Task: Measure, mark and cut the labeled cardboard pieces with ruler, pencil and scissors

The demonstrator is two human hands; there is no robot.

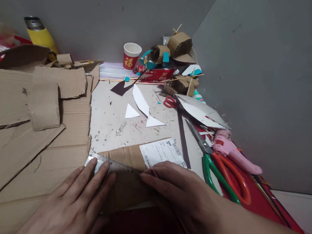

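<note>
Two hands at a ruler on cardboard

The left hand (pixel 72 200) lies flat, fingers spread, pressing the metal ruler (pixel 110 164) onto a brown cardboard piece (pixel 126 179) with a white label (pixel 162 152). The right hand (pixel 177 190) is closed around a thin red pen (pixel 152 170), its tip at the ruler's edge. Just right lie green scissors (pixel 213 167) and a pink glue gun (pixel 233 152); a red cup (pixel 130 56) stands by the wall
</note>
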